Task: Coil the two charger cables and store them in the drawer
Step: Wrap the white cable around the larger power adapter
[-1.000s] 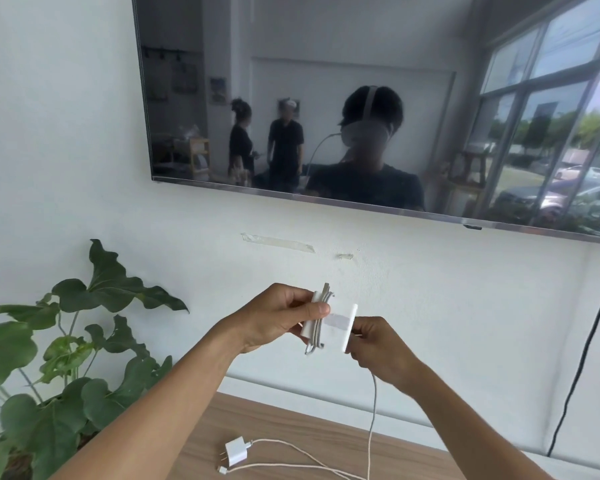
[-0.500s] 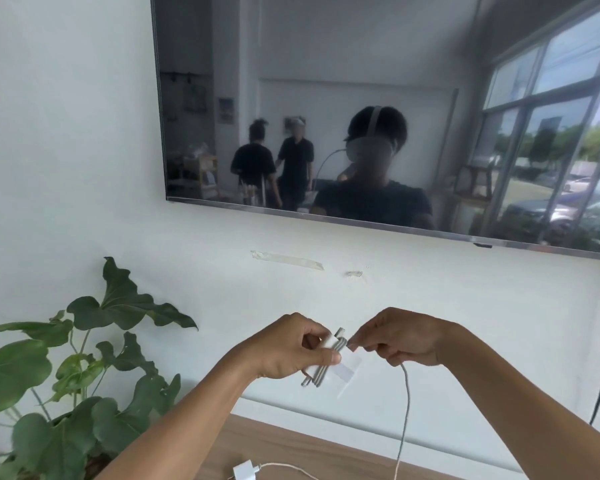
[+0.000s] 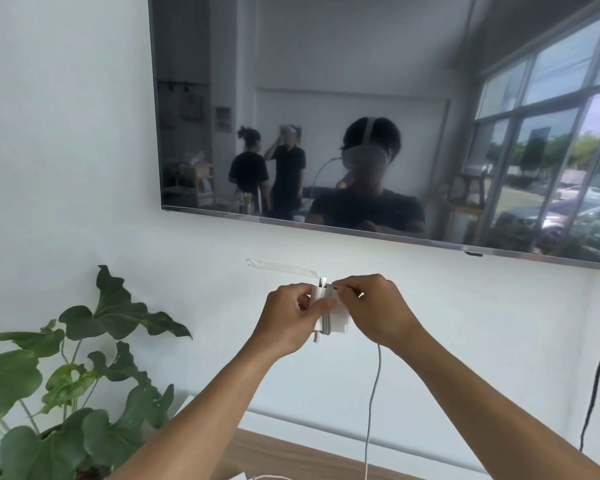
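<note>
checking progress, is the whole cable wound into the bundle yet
No, a loose stretch of cable hangs from the coiled bundle down toward the tabletop.

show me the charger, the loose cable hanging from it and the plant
charger (image 3: 341, 318): head view, on its flat white face
loose cable (image 3: 374, 396): head view, midway down the hanging stretch
plant (image 3: 118, 317): head view, on the big upper leaf

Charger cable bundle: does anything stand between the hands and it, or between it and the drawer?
Nothing stands between them: the left hand grips the coiled charger cable, and the right hand pinches it at the top. No drawer is in view, so that path cannot be judged.
</note>
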A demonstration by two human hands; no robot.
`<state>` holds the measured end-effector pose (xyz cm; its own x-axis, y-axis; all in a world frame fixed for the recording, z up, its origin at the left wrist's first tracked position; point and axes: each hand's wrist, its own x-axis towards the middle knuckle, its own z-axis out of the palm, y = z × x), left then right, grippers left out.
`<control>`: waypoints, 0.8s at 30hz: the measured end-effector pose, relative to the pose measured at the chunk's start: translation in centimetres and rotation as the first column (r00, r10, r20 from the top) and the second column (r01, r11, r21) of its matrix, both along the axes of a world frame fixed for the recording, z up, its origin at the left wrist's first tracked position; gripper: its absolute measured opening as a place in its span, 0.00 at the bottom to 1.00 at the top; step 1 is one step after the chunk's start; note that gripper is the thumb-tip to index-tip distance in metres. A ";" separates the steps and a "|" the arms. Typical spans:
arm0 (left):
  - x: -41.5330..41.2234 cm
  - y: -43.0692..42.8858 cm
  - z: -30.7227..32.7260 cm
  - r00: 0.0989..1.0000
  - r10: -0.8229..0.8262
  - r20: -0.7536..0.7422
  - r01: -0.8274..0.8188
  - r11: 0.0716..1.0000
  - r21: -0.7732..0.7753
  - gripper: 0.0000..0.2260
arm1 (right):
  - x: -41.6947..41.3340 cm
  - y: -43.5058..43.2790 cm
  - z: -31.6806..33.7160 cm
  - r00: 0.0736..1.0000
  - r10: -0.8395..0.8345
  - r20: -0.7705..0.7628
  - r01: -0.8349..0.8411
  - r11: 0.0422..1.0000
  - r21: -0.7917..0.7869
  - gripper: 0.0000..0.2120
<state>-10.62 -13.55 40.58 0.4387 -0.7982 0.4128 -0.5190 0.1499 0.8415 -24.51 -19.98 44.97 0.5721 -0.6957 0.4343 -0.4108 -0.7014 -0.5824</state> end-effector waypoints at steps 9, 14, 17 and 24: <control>-0.5 -0.7 -0.4 0.905 -0.060 -0.421 0.065 0.998 -0.001 0.10 | -0.3 1.3 -3.3 0.987 0.035 0.156 0.004 0.970 -0.244 0.10; -0.4 -0.6 -0.3 0.815 -0.073 -0.574 0.080 0.997 -0.014 0.13 | -0.4 1.8 -5.2 0.989 0.038 0.145 0.006 0.957 -0.291 0.14; -0.5 -0.5 -0.3 0.791 -0.097 -0.604 0.122 0.993 0.000 0.15 | -0.5 1.7 -5.6 0.992 0.023 0.126 0.022 0.937 -0.349 0.15; -0.2 -0.3 0.1 0.820 -0.086 -0.566 0.113 0.994 0.013 0.15 | -1.0 1.6 -6.2 0.995 0.035 0.095 0.003 0.927 -0.375 0.18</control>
